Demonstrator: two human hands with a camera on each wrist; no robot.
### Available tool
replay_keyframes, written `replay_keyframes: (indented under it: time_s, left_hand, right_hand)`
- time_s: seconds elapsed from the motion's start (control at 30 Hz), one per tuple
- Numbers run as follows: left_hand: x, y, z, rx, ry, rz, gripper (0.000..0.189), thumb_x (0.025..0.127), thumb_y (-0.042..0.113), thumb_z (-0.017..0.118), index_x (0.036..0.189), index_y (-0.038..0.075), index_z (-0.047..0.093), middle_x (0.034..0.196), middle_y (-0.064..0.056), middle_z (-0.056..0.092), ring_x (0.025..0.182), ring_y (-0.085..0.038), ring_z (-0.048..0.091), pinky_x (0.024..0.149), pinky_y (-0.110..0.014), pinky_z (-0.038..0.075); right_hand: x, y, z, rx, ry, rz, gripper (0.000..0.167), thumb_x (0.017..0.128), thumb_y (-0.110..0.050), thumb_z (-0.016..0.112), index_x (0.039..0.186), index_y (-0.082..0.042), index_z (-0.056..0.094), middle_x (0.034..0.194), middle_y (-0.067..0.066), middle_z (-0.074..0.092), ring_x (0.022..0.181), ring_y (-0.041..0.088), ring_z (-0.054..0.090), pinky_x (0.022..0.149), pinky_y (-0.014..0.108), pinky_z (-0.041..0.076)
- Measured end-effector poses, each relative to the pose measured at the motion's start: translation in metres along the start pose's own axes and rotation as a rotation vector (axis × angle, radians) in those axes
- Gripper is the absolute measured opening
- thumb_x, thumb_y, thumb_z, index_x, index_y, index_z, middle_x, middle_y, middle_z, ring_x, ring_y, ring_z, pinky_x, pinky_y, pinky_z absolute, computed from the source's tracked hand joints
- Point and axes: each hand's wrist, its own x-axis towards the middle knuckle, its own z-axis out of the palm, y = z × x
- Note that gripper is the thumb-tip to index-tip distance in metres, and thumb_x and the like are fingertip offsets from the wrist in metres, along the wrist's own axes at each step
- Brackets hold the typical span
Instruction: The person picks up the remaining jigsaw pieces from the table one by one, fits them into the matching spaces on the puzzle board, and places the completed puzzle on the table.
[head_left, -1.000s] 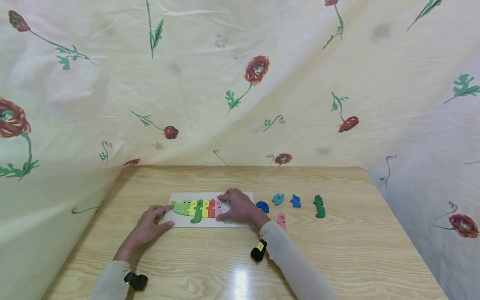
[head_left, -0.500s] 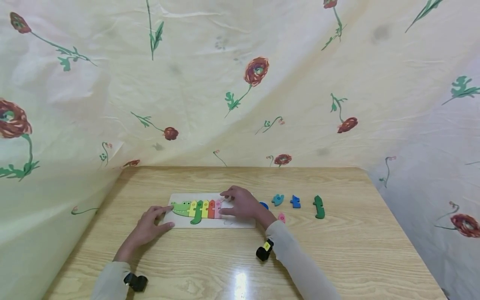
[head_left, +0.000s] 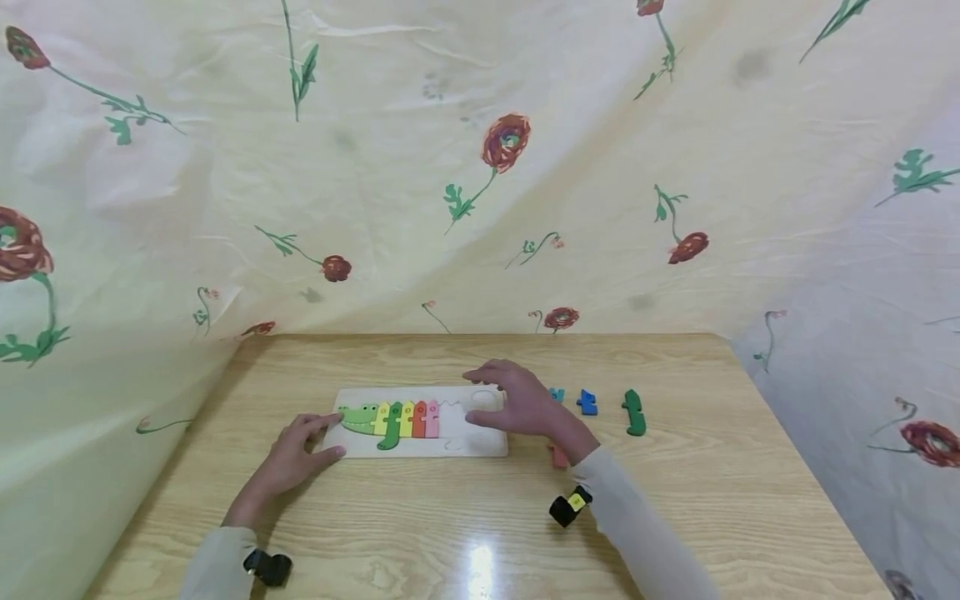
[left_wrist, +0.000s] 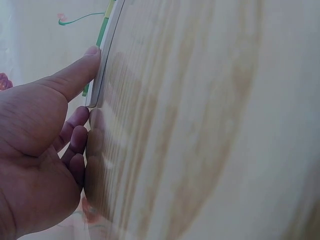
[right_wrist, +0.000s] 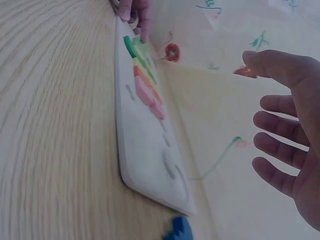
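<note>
A white puzzle board [head_left: 471,447] lies on the table, its left part filled with a green crocodile head [head_left: 358,420] and yellow, green, red and pink pieces. The pink piece [head_left: 432,421] is the rightmost one seated. My left hand [head_left: 296,454] rests at the board's left end, thumb by the near corner and index finger by the crocodile's snout. In the left wrist view the thumb [left_wrist: 80,75] touches the board's edge. Over the right end hovers my right hand [head_left: 521,404], its fingers [right_wrist: 280,105] spread with nothing between them.
Loose puzzle pieces lie right of the board: a green one [head_left: 634,413], a blue one [head_left: 587,403], a light blue one [head_left: 557,394] and a pink one [head_left: 558,457], the last two partly hidden by my right arm. A flowered cloth [head_left: 405,275] hangs behind the table.
My right hand has drawn away from the pink piece on the board, moving right and lifting. The pink piece stays seated. My left hand keeps its place.
</note>
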Motion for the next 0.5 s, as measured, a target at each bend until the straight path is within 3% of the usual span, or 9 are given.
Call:
replay_keyframes:
  time_s: [0.23,0.5]
  left_hand:
    - [0.001,-0.001,-0.001,-0.005,-0.012,-0.011,0.065,0.095,0.038,0.074,0.15,0.014,0.052,0.141,-0.019,0.046,0.124,-0.039,0.044,0.1,-0.062,0.038]
    - [0.001,-0.001,0.001,0.004,-0.016,-0.029,0.064,0.094,0.038,0.074,0.15,0.015,0.052,0.143,-0.02,0.045,0.124,-0.039,0.044,0.099,-0.062,0.039]
  right_hand:
    - [-0.028,0.004,-0.026,-0.024,0.081,-0.032,0.055,0.086,-0.038,0.082,0.134,-0.016,0.068,0.129,0.003,0.065,0.121,0.025,0.06,0.095,0.051,0.052]
    - [-0.063,0.024,-0.041,-0.041,0.107,-0.018,0.055,0.084,-0.038,0.084,0.131,-0.015,0.07,0.122,0.001,0.067,0.114,0.026,0.062,0.091,0.051,0.053]
